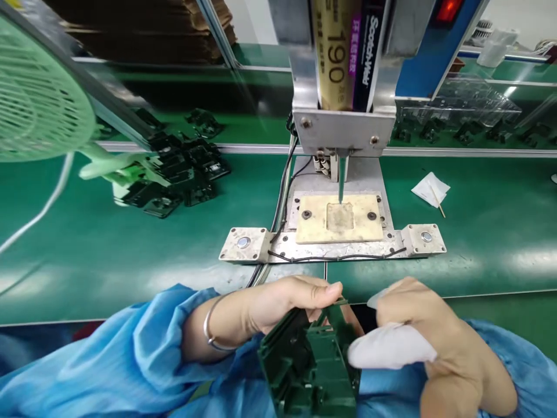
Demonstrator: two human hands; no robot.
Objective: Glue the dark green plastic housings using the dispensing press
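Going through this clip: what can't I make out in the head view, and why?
All in the head view:
- Left hand: most fingers, hidden behind the dark green part.
- Dark green part: lower end, cut off by the bottom edge.
- Right hand: contact with the part unclear from this angle.
- Fan: cut off by the left edge.

Head-worn view, facing forward and down

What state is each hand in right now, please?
Left hand: closed, holding the dark green part.
Right hand: fingers curled, white finger cover at the part's edge; whether it grips cannot be told.
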